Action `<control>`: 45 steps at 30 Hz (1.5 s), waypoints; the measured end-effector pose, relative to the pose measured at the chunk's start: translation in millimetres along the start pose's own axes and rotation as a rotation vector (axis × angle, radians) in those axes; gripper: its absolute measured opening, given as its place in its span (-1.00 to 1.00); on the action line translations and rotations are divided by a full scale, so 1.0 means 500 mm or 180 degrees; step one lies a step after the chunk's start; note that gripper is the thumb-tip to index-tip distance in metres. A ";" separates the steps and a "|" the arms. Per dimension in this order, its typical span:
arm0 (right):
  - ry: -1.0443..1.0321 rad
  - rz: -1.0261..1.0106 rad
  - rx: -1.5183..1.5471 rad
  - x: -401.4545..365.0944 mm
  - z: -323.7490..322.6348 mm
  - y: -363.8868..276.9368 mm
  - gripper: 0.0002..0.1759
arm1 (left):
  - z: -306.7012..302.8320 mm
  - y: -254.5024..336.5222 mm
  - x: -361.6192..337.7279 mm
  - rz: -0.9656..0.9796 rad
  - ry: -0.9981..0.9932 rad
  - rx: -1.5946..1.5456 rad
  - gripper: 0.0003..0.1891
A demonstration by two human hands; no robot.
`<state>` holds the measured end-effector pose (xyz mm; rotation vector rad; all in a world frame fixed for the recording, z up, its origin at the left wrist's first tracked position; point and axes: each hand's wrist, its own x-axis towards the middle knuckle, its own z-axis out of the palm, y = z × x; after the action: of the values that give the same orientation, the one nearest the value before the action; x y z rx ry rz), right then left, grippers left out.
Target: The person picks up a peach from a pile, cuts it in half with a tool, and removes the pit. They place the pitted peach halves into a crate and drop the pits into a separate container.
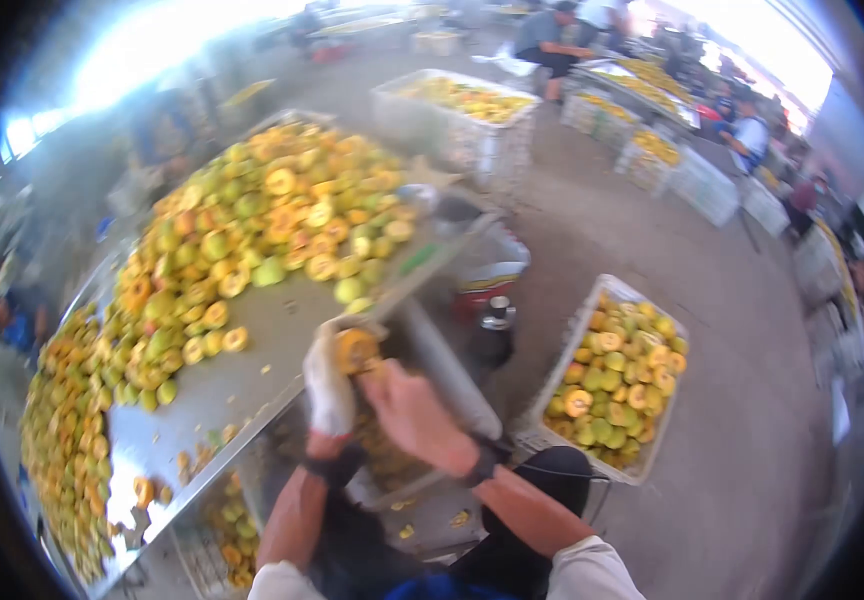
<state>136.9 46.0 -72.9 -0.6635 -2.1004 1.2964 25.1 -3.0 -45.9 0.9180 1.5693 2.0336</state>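
My left hand (328,385), in a white glove, is closed around a cut peach half (356,350) with its orange inside showing. My right hand (420,412) is bare and closed, its fingertips right at the fruit's lower edge. Whatever is in those right fingers, perhaps a small tool, is hidden and blurred. Both hands are above the front edge of a metal table (287,315). Below them, partly covered by my arms, stands a crate (452,365). On the table lies a large heap of yellow-green peach halves (252,215).
On the floor to the right stands a white crate (674,375) of peach halves. A black bottle with a shiny cap (497,325) stands near the table corner. Behind it is a large filled crate (482,140). Other people (549,45) work at the back and right.
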 end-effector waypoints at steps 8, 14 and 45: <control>-0.0468 -0.0131 0.0567 -0.021 -0.005 -0.005 -0.69 | 0.017 0.006 -0.010 0.0307 0.0226 -0.0059 -0.44; -0.1383 0.0143 0.1015 -0.015 -0.051 0.000 -0.51 | -0.023 0.014 0.000 -0.0091 -0.0591 0.0021 -0.46; -0.2112 0.1677 0.2795 -0.032 -0.032 -0.014 -0.39 | -0.065 -0.013 0.007 -0.0418 -0.0800 -0.0260 -0.47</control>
<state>158.7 42.6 -64.3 -0.4091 -1.5116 2.7838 -1.0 -21.4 -56.0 0.9704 1.3649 1.8003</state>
